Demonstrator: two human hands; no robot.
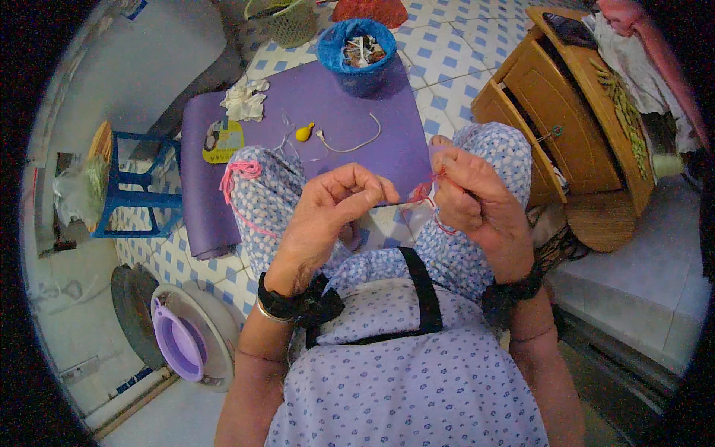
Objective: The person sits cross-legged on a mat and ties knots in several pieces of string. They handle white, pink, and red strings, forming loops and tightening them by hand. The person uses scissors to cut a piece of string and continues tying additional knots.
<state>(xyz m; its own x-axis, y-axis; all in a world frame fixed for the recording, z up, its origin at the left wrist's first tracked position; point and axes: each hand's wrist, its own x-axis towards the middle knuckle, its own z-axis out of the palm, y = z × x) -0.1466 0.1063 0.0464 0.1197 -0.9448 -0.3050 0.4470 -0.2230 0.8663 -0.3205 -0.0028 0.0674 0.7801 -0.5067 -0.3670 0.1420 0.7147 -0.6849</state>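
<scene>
My right hand (475, 195) pinches a small piece of red cord work (422, 193) between thumb and fingers, with a loose red end hanging below. Just left of it, my left hand (349, 195) has thumb and forefinger brought together; a thin dark line runs from the fingertips towards the red cord, but whether it is a needle or a thread I cannot tell. A looped bundle of pink cord (246, 169) lies over my left knee, one strand trailing down the thigh.
A purple mat (335, 112), partly rolled, bears a yellow balloon-like object (304, 132), a white cord (357, 148), crumpled tissue (246, 100) and a blue-lined waste bin (357, 78). A blue stool (134, 198) and basins (179, 343) stand left. A wooden cabinet (564, 112) is at right.
</scene>
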